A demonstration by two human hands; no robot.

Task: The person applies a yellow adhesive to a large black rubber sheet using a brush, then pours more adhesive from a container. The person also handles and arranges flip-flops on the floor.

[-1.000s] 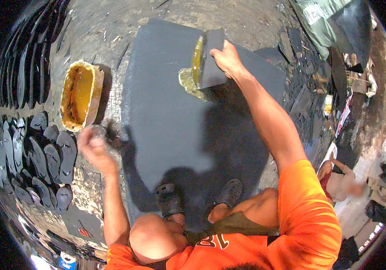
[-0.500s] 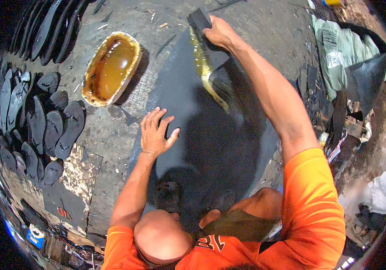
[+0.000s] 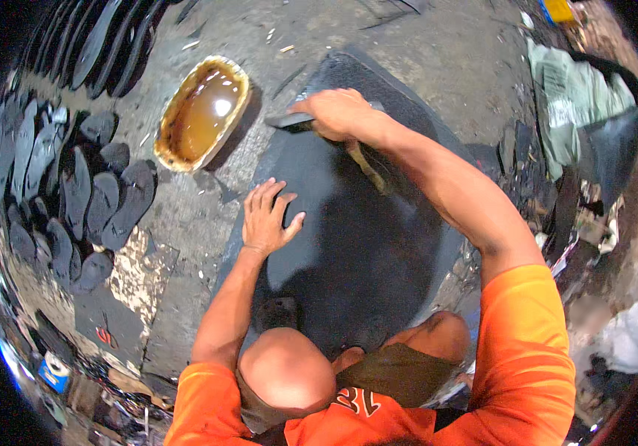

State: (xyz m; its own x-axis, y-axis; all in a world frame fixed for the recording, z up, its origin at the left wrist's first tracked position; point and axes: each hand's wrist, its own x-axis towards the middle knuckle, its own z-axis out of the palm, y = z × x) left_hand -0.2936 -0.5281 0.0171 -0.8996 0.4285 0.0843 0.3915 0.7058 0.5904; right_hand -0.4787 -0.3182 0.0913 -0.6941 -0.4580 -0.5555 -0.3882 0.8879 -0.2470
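Observation:
A large black sheet (image 3: 311,245), apparently rubber, lies on the floor in front of me. My left hand (image 3: 268,215) rests flat on its left side, fingers spread. Farther off, my right hand (image 3: 339,113) grips a flat black spreader piece (image 3: 289,121), its end sticking out to the left over the sheet. A streak of thick yellow glue (image 3: 367,169) runs toward me from under that hand, which hides its far part. Beyond the hand, the sheet's far corner looks dark and grainy. Left of the sheet stands an oblong tub (image 3: 161,145) of amber liquid with a crusted pale rim.
Several black sandal soles (image 3: 103,204) lie in a pile at left, with more long soles (image 3: 92,44) standing in a row behind. Red-handled scissors (image 3: 105,336) are at lower left. A rolled black sheet with a pale green wrapper (image 3: 564,97) and scraps lie at right.
My right hand has come nearer and to the left with the spreader piece, which has turned sideways. The far part of the yellow streak no longer shows. My left hand stays on the sheet.

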